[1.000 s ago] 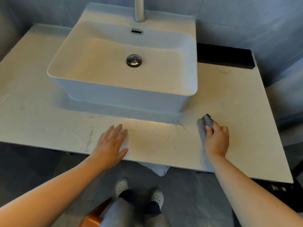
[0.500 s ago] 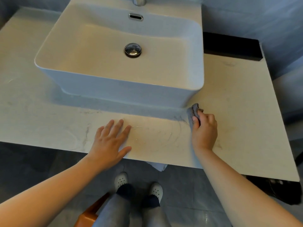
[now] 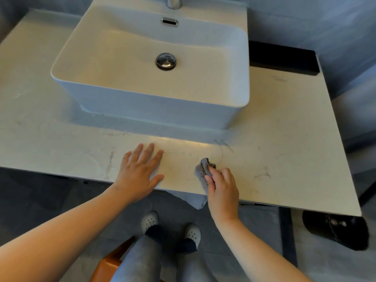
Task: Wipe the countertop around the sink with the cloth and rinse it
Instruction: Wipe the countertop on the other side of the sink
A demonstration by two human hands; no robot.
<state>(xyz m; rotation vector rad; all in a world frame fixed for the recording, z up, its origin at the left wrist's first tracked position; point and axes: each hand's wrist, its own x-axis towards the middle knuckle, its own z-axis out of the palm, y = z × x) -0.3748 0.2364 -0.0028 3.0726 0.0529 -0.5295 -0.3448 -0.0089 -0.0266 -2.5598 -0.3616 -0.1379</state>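
A pale marble countertop point(image 3: 284, 139) carries a white rectangular vessel sink point(image 3: 234, 102) with a chrome drain plug point(image 3: 165, 61). My right hand point(image 3: 222, 190) grips a bunched grey cloth point(image 3: 202, 169) and presses it on the counter near the front edge, in front of the sink. My left hand point(image 3: 140, 171) lies flat on the counter with fingers spread, a short way left of the cloth. Only the base of the tap point(image 3: 174, 2) shows at the top edge.
A black strip point(image 3: 282, 58) runs along the back right of the counter. Below the counter stand a black bin point(image 3: 335, 231) at right and an orange object point(image 3: 105, 267) by my feet. Grey tiled walls close in the back and right.
My right hand has dragged the cloth from the sink's front right corner back and leftward toward the counter's front edge. My left hand has stayed flat in place.
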